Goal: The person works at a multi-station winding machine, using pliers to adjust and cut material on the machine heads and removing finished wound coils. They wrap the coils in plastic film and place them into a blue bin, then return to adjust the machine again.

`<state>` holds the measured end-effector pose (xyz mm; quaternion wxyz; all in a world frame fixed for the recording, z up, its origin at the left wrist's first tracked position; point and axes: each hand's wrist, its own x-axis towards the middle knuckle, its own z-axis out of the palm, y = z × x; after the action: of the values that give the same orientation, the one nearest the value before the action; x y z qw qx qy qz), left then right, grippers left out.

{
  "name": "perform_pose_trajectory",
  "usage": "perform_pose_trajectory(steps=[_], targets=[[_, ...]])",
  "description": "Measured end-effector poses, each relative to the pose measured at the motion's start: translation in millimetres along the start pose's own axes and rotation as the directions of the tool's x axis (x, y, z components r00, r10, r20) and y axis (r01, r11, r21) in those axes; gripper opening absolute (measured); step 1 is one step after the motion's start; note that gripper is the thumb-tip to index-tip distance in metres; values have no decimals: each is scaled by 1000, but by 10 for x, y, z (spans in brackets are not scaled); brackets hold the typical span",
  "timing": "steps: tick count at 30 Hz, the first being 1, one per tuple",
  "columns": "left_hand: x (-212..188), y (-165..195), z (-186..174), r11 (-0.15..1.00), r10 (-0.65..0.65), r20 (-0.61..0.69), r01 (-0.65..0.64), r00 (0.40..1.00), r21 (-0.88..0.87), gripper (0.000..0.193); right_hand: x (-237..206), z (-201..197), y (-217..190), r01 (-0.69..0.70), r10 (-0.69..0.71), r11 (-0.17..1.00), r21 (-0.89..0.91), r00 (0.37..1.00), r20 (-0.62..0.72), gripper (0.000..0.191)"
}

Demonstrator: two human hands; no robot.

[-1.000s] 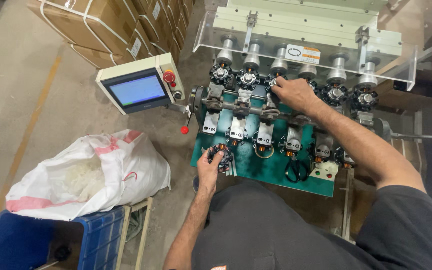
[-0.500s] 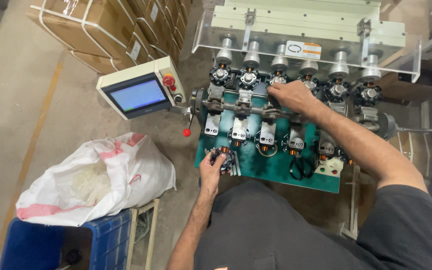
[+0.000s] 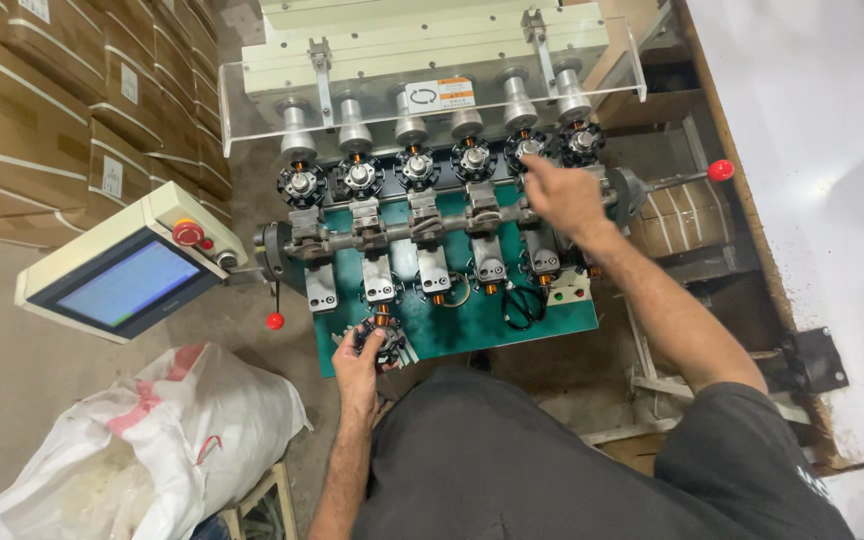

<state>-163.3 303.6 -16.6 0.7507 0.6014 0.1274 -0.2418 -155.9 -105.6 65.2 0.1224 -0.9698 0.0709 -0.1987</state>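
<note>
Stator cores, small black rings with copper windings, are seen at a multi-station winding machine (image 3: 452,290) viewed from above by the person working it. One wound stator core (image 3: 380,343) is gripped in the left hand (image 3: 360,352), fingers curled closed around it, at the near edge of the green machine bed (image 3: 552,315), just below the second station from the left. It appears to be held low and close to the body so that it stays clear of the clamps. The right hand (image 3: 562,195) is stretched across to the far row, fingers partly open and spread, their tips at the fifth black stator core (image 3: 524,148) on its spindle; whether that core is actually pinched cannot be told, since the hand covers part of it. Six such cores are mounted in a line beneath a clear plastic guard (image 3: 432,85), each directly under its metal spindle, presumably so that all can be wound at once. A tilted touch-screen control panel (image 3: 122,275) with a red stop button is set to the left, angled toward the operator for easy reach. A white sack (image 3: 152,440) lies on the floor beside the seat, and stacked cardboard boxes (image 3: 52,110) are lined along the upper left.
</note>
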Motion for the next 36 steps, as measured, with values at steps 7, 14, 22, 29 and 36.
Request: perform_pose_trajectory(steps=[7,14,22,29,36], targets=[[53,4,226,998,-11,90,4,996,68,25,26,-220,880,-193,280,941,-278,904,322,51],[18,-81,397,999,-37,71,35,997,30,31,134,7,909,-342,398,913,-220,863,311,48],[5,-106,107,991,-109,23,110,994,-82,20,-172,-61,297,-336,335,939,79,942,25,31],[87,-202,-235,952,-156,-13,147,988,-268,21,-1652,1069,-1073,-673,348,505,541,732,585,33],[61,-348,-702,953,-226,-35,213,973,-216,22,-1908,2100,-1883,-951,174,-308,-8,-65,983,21]])
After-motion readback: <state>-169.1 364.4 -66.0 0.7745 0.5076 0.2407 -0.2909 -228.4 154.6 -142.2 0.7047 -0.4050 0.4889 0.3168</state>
